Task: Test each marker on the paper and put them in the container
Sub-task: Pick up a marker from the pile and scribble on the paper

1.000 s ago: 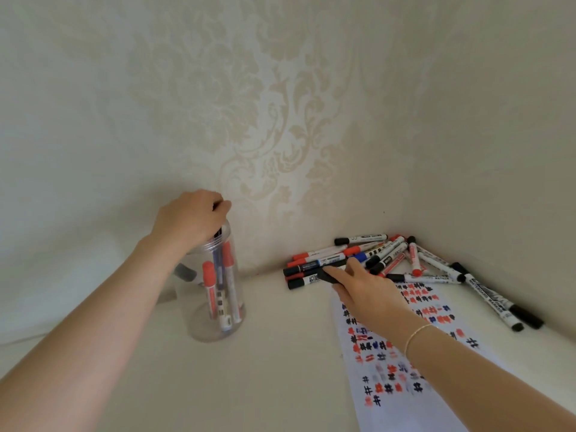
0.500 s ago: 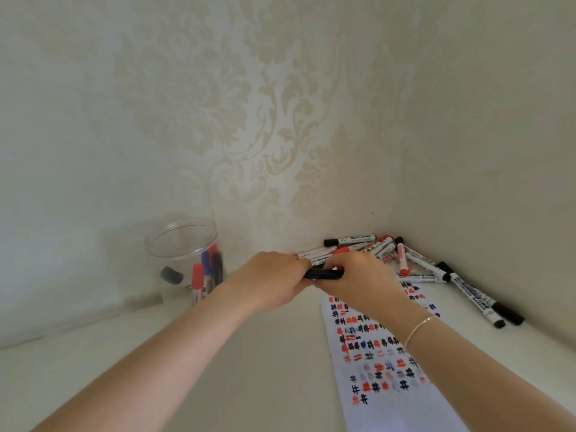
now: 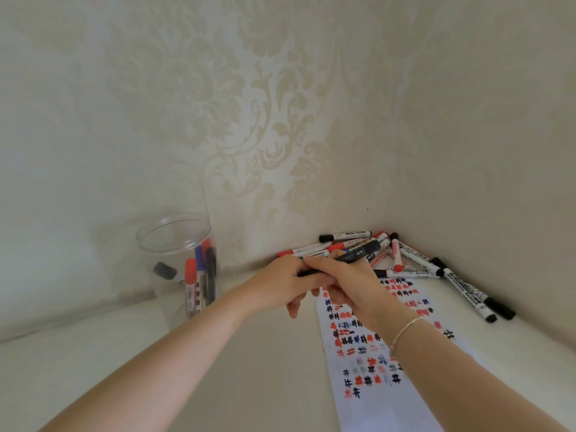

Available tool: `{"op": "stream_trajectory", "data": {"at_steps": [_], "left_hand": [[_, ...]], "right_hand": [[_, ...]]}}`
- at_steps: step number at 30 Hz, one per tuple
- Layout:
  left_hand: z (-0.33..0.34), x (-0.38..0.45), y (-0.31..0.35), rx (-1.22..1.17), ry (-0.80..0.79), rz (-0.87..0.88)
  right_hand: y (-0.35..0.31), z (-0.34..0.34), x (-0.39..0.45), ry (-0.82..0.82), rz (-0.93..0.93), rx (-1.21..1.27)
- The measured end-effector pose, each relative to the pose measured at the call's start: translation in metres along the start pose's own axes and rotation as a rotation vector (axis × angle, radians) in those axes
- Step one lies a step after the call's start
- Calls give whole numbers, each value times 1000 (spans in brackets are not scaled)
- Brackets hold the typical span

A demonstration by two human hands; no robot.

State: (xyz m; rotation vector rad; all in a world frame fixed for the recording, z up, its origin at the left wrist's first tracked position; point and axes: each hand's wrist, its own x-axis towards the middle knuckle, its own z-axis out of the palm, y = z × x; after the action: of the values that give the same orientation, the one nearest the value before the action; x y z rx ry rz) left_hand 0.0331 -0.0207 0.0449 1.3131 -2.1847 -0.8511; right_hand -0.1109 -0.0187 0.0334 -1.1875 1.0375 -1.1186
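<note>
My right hand (image 3: 352,285) grips a black marker (image 3: 358,254) over the top of the white paper (image 3: 383,410), which carries rows of red, black and blue marks. My left hand (image 3: 280,285) meets it from the left and holds the marker's near end, which looks like the cap; that end is mostly hidden by fingers. A pile of markers (image 3: 402,257) lies in the corner behind the hands. The clear plastic container (image 3: 174,235) stands to the left with several markers upright inside.
Walls with patterned wallpaper close in behind and on the right. Two black-capped markers (image 3: 477,297) lie along the right wall. The cream table surface (image 3: 249,385) stretches between the container and the paper.
My left hand left the container's rim and came across to the black marker held by my right hand. The marker has been lifted from the pile and now tilts up to the right.
</note>
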Motion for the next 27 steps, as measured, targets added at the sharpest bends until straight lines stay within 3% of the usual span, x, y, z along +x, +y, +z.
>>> {"op": "stream_trajectory", "data": {"at_steps": [3,7,11,14,19,21,27], "left_hand": [[-1,-6,3,-79,-95,-25],[4,-5,6,-200,-163,1],[-1,-24,0,-449,-282,-19],[-2,-29,-19,-358,-245,-112],[20,-8,-30,22,-172,-149],[28,-4,-28,127,-204,-140],[39,2,-24,259,-335,-208]], "right_hand": [[-3,-2,4,41,-25,-14],[-2,-1,5,-45,-35,-69],[-18,-46,11,100,-36,249],[-24,-71,9,165,-35,187],[1,-41,-5,157,56,92],[10,-38,-13,200,88,81],[44,-42,-53,304,151,-257]]}}
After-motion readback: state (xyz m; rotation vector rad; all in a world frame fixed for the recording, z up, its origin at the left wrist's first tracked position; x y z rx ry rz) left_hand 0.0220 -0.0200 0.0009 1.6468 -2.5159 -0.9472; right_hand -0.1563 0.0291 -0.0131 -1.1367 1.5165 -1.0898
